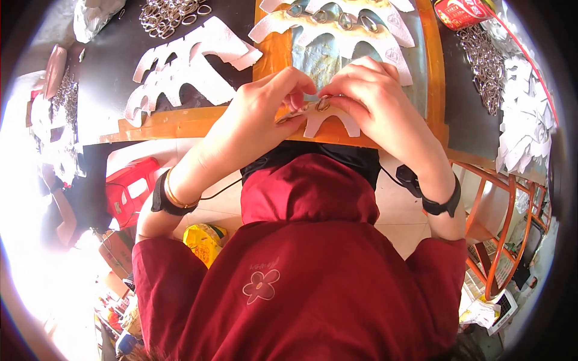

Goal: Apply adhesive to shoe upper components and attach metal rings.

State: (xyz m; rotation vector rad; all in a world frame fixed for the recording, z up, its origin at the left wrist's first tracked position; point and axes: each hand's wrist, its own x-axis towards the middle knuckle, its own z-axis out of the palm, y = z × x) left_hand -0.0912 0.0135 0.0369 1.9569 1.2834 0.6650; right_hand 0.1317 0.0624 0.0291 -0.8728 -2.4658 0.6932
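Note:
At the near edge of the table, both my hands work on a white arched cut-out piece (313,125) of sheet material. My left hand (260,103) is closed, its thumb and fingers pinching the upper left part of that piece. On the other side, my right hand (378,91) is closed too, thumb and forefinger pinched at the piece's upper edge beside an oval metal ring (324,104). The ring stands up along this edge. How it is joined to the piece is hidden by my fingers.
Beyond my hands, similar white pieces with rings (345,21) lie on an orange-edged board (435,78). Plain white pieces (180,81) are stacked at left. Loose rings are heaped at far left (168,18) and right (481,63), near a red can (460,13).

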